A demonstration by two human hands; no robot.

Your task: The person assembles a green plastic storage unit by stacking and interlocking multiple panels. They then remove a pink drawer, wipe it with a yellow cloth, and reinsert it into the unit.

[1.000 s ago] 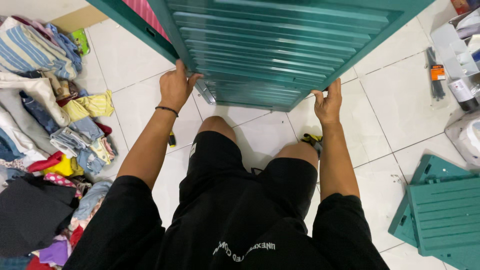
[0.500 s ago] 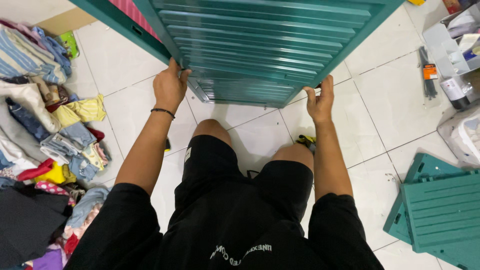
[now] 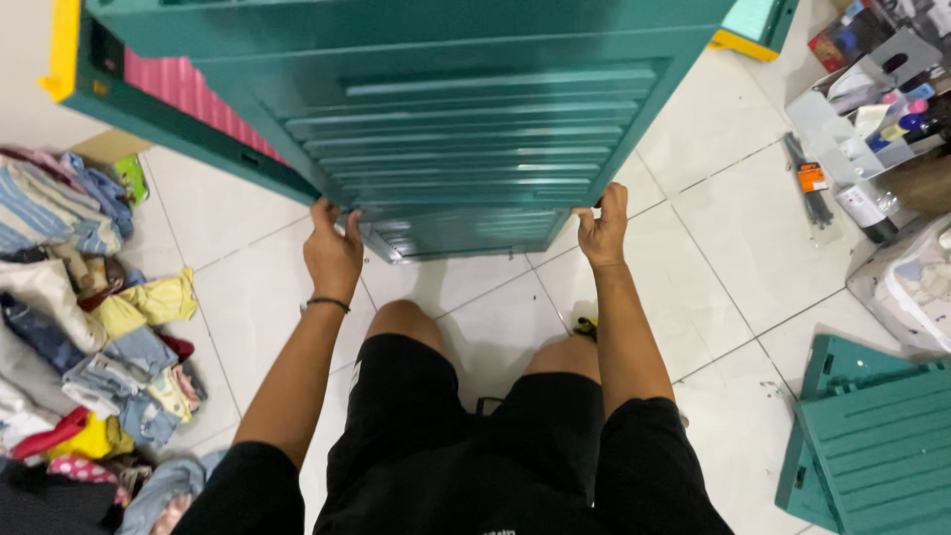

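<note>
The green cabinet has been raised higher. Its lower corners are gripped by the left hand and right hand.

White tiled floor bears clothes, teal panels.

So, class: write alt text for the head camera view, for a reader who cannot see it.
Seen from above, a person's left hand and right hand grip the lower edge of a large teal slatted plastic cabinet above a white tiled floor. Clothes are piled at left.
</note>
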